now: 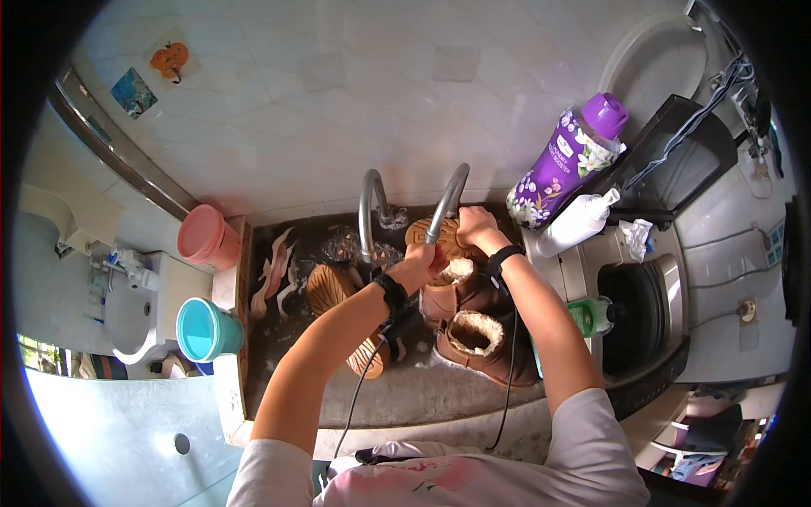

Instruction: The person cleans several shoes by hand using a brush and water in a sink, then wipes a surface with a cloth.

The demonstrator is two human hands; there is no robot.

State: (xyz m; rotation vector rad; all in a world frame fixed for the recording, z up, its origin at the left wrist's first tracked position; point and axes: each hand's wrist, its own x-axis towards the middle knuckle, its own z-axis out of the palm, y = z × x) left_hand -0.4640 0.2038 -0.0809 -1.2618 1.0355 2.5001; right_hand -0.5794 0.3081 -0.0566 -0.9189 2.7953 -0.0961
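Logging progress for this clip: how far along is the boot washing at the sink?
Done: little that shows. Three brown fleece-lined boots lie in the sink, but whether any is clean is unclear. In hand: the left hand grips something reddish over one boot under the spout, and the right hand holds the far boot. Left: the near boot and an upturned shoe lie untouched.

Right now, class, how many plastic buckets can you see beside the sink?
2: a pink bucket at the sink's far left corner, and a teal bucket nearer, just below it. Others may be hidden.
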